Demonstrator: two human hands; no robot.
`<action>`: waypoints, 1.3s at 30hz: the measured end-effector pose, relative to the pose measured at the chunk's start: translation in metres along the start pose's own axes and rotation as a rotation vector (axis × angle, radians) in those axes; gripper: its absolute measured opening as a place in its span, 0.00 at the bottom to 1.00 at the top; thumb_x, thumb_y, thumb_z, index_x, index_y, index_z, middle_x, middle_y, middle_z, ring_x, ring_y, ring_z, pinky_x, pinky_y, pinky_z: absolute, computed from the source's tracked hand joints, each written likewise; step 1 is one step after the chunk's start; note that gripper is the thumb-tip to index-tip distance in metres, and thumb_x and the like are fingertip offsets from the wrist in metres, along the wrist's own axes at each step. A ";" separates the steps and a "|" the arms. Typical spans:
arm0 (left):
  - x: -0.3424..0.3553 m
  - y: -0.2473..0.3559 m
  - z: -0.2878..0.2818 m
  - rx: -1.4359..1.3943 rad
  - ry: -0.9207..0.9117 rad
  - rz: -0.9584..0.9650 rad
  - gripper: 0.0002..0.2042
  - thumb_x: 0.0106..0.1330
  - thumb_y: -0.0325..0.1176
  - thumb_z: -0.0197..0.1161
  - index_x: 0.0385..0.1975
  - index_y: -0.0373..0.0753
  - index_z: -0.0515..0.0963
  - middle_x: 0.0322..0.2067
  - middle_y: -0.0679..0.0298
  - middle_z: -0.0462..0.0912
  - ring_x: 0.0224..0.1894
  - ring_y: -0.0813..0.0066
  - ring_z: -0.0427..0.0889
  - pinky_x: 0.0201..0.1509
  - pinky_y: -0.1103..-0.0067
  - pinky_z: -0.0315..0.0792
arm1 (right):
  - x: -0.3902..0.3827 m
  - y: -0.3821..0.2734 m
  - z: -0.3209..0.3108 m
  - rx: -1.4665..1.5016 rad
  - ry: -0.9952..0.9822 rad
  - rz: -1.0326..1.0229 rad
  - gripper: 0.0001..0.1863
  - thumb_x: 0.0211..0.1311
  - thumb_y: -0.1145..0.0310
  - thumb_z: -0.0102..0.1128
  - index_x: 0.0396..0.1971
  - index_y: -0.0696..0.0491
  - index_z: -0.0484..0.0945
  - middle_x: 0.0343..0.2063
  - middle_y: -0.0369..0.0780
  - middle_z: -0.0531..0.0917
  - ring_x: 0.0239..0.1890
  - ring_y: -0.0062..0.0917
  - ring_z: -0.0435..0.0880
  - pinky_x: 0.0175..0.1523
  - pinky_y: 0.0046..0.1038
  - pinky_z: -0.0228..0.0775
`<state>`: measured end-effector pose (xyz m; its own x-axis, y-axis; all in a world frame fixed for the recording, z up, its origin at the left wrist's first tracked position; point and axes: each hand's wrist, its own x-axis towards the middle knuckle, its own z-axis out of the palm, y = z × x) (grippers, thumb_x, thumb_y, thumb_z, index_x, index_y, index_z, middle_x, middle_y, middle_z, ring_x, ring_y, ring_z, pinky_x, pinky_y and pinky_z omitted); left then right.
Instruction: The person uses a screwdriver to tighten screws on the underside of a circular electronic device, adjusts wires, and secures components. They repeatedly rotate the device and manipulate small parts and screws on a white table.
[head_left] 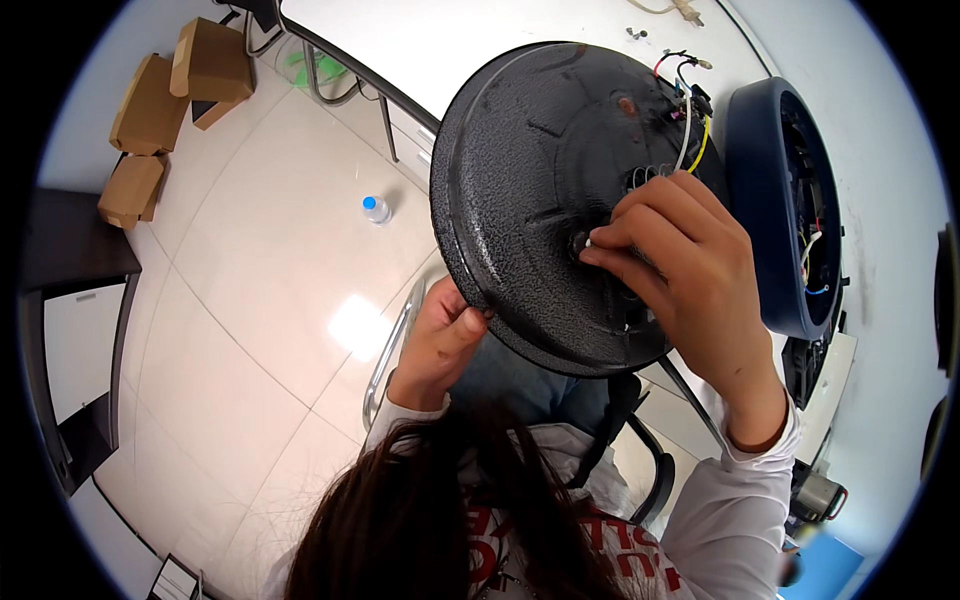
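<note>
A black metal disc (540, 180) is held tilted over the person's lap, at the bench (480, 30) edge. The left hand (440, 340) grips its rim at 7 o'clock. The right hand (680, 270) pinches a small part at its centre. A blue housing (770, 200) stands at 3 o'clock.
</note>
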<state>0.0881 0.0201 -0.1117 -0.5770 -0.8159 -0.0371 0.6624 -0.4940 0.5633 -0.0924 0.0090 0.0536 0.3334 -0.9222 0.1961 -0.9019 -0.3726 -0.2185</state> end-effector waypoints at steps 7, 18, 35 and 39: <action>-0.001 0.002 0.001 -0.005 0.008 0.004 0.28 0.57 0.49 0.66 0.50 0.35 0.71 0.44 0.70 0.76 0.47 0.81 0.70 0.53 0.80 0.60 | -0.004 -0.001 -0.007 0.030 0.041 0.015 0.14 0.36 0.73 0.70 0.29 0.54 0.80 0.29 0.37 0.77 0.32 0.30 0.76 0.35 0.28 0.69; -0.003 -0.004 0.000 -0.020 0.047 0.033 0.35 0.55 0.51 0.67 0.54 0.30 0.66 0.52 0.60 0.74 0.56 0.69 0.71 0.62 0.71 0.60 | -0.087 0.001 -0.069 -0.106 0.096 0.518 0.17 0.42 0.77 0.68 0.37 0.54 0.80 0.32 0.39 0.78 0.29 0.28 0.77 0.32 0.24 0.68; -0.013 -0.014 -0.026 0.007 0.149 -0.004 0.42 0.56 0.57 0.62 0.63 0.36 0.54 0.60 0.59 0.63 0.62 0.61 0.62 0.65 0.62 0.57 | -0.225 0.005 -0.056 -0.305 -0.128 0.922 0.26 0.47 0.80 0.60 0.50 0.51 0.73 0.46 0.41 0.77 0.47 0.38 0.75 0.51 0.34 0.68; -0.013 -0.014 -0.026 0.016 0.133 -0.008 0.41 0.57 0.57 0.61 0.63 0.37 0.54 0.61 0.59 0.61 0.63 0.61 0.61 0.65 0.62 0.56 | -0.218 0.008 -0.052 -0.264 -0.111 0.909 0.26 0.48 0.82 0.58 0.50 0.51 0.73 0.45 0.43 0.75 0.45 0.40 0.76 0.49 0.35 0.68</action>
<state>0.0986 0.0294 -0.1402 -0.5131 -0.8450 -0.1508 0.6497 -0.4972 0.5751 -0.1865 0.2124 0.0590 -0.5141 -0.8569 -0.0374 -0.8571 0.5149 -0.0170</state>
